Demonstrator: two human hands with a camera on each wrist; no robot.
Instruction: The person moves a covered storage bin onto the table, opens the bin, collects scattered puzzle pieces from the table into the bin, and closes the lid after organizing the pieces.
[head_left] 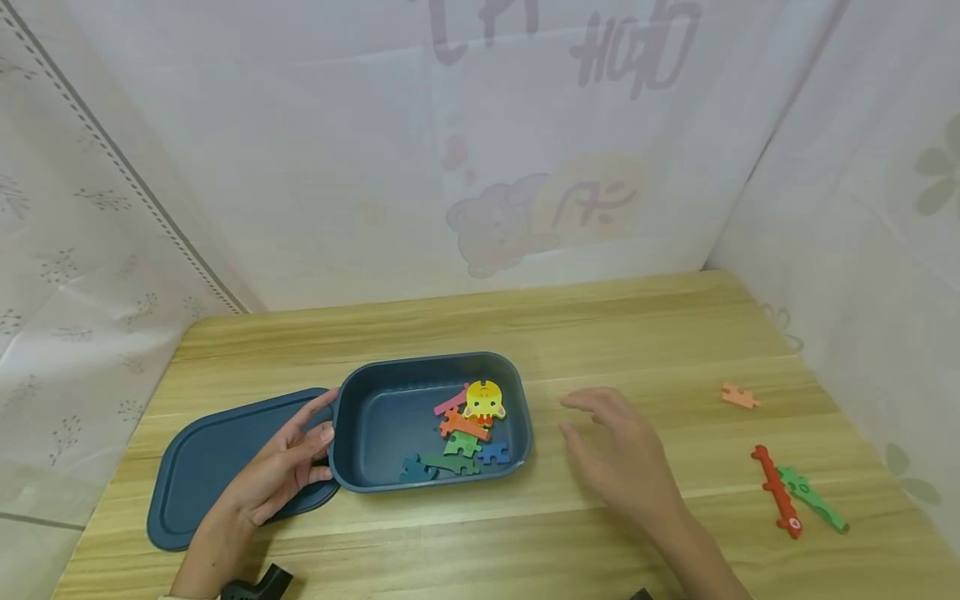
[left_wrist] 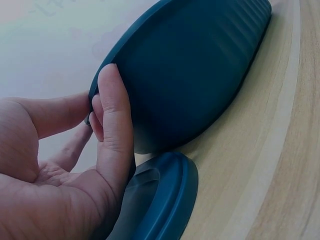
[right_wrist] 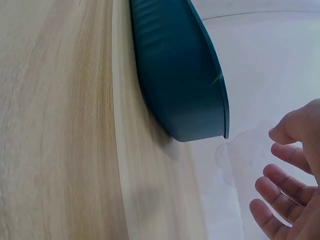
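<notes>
A dark blue plastic box (head_left: pixel 390 433) stands on the table with several puzzle pieces in its right half. A yellow animal-face piece (head_left: pixel 484 400) lies on top, above orange (head_left: pixel 463 424), green (head_left: pixel 462 444) and blue (head_left: pixel 493 453) pieces. My left hand (head_left: pixel 281 467) holds the box's left end, its thumb against the outer wall (left_wrist: pixel 180 75) and other fingers by the rim. Right of the box, apart from it, my right hand (head_left: pixel 618 450) hovers with loosely bent fingers and nothing in them; the right wrist view shows those fingers (right_wrist: pixel 282 187) spread.
The matching dark blue lid (head_left: pixel 217 467) lies left of the box, partly under my left hand. At the table's right lie an orange piece (head_left: pixel 740 396), a red long animal-shaped piece (head_left: pixel 777 492) and a green piece (head_left: pixel 813 498). Printed curtains (head_left: pixel 337 167) hang behind the table (head_left: pixel 600 325).
</notes>
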